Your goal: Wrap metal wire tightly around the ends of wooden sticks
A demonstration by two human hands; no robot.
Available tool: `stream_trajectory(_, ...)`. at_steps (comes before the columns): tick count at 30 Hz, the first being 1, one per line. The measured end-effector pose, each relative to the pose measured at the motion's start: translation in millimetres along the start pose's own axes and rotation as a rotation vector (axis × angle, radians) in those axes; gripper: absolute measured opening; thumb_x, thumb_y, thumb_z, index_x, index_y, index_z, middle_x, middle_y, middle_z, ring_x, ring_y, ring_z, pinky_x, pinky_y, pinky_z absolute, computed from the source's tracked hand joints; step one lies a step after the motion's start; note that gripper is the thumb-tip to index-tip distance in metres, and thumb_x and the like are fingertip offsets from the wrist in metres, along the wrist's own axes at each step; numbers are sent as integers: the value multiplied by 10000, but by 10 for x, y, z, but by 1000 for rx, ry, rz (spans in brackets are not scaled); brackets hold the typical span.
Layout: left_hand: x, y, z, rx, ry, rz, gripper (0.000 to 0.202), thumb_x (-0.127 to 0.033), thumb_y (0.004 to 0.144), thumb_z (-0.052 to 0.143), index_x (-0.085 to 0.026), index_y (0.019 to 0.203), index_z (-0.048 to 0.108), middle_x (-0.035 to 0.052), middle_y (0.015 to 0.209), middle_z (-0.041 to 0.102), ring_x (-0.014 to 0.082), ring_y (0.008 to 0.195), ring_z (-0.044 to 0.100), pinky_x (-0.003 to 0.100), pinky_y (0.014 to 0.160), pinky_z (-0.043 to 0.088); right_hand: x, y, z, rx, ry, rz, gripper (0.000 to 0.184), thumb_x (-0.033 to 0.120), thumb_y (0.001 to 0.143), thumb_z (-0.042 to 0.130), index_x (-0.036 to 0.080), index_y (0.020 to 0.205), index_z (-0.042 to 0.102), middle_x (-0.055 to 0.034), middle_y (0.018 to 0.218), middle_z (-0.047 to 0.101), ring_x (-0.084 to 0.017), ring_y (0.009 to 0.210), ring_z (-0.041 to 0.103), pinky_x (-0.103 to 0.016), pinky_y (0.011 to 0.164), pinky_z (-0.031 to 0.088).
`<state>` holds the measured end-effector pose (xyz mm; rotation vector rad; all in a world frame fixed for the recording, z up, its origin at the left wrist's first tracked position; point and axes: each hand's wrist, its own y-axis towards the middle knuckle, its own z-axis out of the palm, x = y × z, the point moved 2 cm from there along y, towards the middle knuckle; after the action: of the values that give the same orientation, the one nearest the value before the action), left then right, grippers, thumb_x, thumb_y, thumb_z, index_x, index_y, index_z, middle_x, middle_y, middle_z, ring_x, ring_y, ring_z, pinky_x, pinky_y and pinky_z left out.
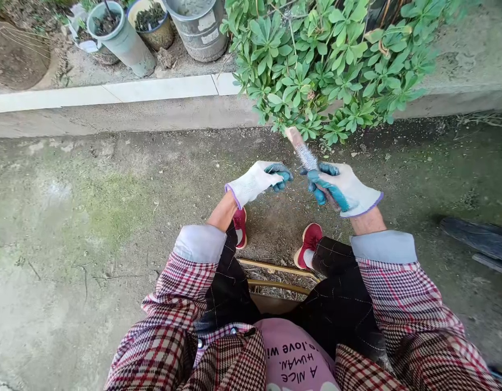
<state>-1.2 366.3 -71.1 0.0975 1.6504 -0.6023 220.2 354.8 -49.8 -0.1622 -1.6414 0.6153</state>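
Centrally, right hand (344, 187), in a white glove with a teal-coated palm, raised in front of the right knee, forearm bare between glove cuff and rolled plaid sleeve (401, 288), palm turned inward. Fingers (318, 179) closed round the lower end of a short stick (306, 157), thumb laid across its near side. Stick tilted up and to the left, grey-white wrapping just above the grip, pale pinkish tip at the lowest leaves of a shrub (316, 70); possibly the handle of a tool, its lower end hidden inside the glove.

Left hand (256, 182), gloved alike, held at about the same height, just beside the right and parted from it by a narrow gap. Wrist straight, fingertips (281, 176) curled loosely toward the stick without touching it, nothing visible in the grasp.

Below the hands, two red shoes (310, 239) on concrete ground (71, 217) patched with green; yellowish frame of a seat (275, 269) between the knees. Beyond the shrub, a pale curb (112, 95) and three pots (124, 38) on soil. Dark flat object (478, 239) at the right edge, well apart from both hands.
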Motion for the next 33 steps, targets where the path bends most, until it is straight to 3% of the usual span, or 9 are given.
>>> stream_trajectory(4, 119, 60, -93, -26, 107, 48, 117, -153, 851, 633, -117, 861, 745, 30, 762, 719, 102, 675, 605, 231, 670, 491, 34, -78, 50, 276, 12, 19, 412, 512, 697, 863, 183, 878, 694, 23, 606, 625, -102, 433, 493, -248, 370, 391)
stream_trajectory(9, 192, 49, -150, 97, 390, 105, 148, -228, 815, 657, -143, 890, 753, 26, 876, 759, 146, 789, 635, 277, 773, 503, -109, -42, 139, 639, -498, 54, 327, 493, 749, 814, 190, 772, 692, 23, 615, 631, -113, 505, 541, -255, 473, 418)
stream_trajectory(13, 174, -14, -106, 172, 507, 109, 191, -249, 819, 607, -141, 877, 754, 17, 829, 728, 140, 744, 592, 279, 730, 470, -242, 100, 176, 467, -1073, 47, 134, 371, 808, 757, 242, 775, 743, -4, 679, 706, -179, 652, 638, -296, 587, 429)
stream_trajectory(18, 102, -13, -43, 66, 484, 40, 174, -199, 821, 571, -141, 824, 735, -6, 701, 644, 113, 628, 507, 263, 624, 410, -179, 246, 58, 170, -1234, 41, 167, 369, 882, 697, 221, 916, 767, -90, 867, 770, -249, 782, 683, -341, 655, 444)
stream_trajectory(21, 60, 2, -23, 6, 276, 22, 224, -155, 824, 554, -125, 925, 751, 22, 788, 709, 110, 675, 595, 248, 663, 468, -76, 243, -53, -97, -1026, -21, 196, 400, 901, 707, 205, 878, 711, -56, 779, 709, -210, 687, 631, -326, 611, 448)
stream_trajectory(24, 64, 15, -5, 38, 104, 37, 257, -133, 810, 561, -112, 982, 752, 56, 882, 753, 115, 743, 661, 247, 711, 515, -29, 168, -74, -185, -436, -34, 303, 481, 842, 777, 217, 814, 632, -1, 676, 619, -150, 530, 539, -304, 486, 459)
stream_trajectory(26, 102, 29, -15, 39, 90, 50, 239, -147, 818, 574, -117, 977, 751, 59, 898, 763, 112, 747, 660, 246, 721, 521, -2, 101, -37, -132, -120, -37, 389, 534, 756, 846, 221, 814, 624, 15, 653, 606, -129, 469, 501, -294, 407, 450)
stream_trajectory(28, 161, 50, -47, 13, 162, 48, 216, -170, 832, 579, -128, 955, 751, 47, 874, 761, 110, 724, 637, 243, 708, 510, 37, 33, 8, -17, -2, -35, 435, 547, 685, 896, 220, 819, 642, 14, 638, 619, -119, 446, 491, -281, 369, 433)
stream_trajectory(33, 227, 83, -148, 14, 332, 95, 180, -223, 822, 582, -148, 884, 733, 44, 852, 748, 143, 760, 624, 272, 736, 512, 40, -65, 70, 415, -191, 52, 398, 522, 693, 888, 212, 761, 649, 4, 623, 626, -112, 465, 505, -265, 407, 431)
